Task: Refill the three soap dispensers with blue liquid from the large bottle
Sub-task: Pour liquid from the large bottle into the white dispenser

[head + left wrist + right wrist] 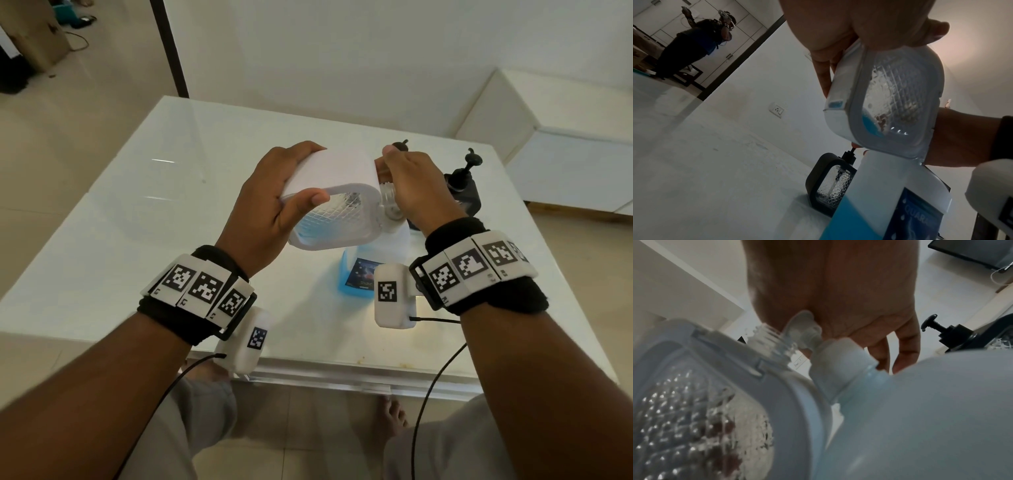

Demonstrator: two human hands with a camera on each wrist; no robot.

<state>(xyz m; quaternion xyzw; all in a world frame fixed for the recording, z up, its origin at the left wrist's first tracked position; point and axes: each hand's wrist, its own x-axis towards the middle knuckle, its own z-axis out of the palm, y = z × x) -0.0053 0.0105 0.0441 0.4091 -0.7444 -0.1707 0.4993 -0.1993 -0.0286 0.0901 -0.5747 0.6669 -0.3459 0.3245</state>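
Note:
My left hand [274, 205] grips a white soap dispenser [335, 212] and holds it tilted above the table. Its clear textured face shows a little blue liquid in the low corner [869, 125]. The threaded neck [772, 340] is open. My right hand [411, 181] is at that neck and pinches the white pump top [803, 327]. The large bottle [359, 277], part full of blue liquid, stands capped [838, 360] right below the dispenser. One dark dispenser [462, 185] stands to the right. Of a second, only the pump [400, 145] shows behind my right hand.
The white table [171, 205] stands against a wall, with a low white ledge [565, 154] at the right. Cables hang from both wrist cameras over the near edge. Another person [694, 43] stands far off in the left wrist view.

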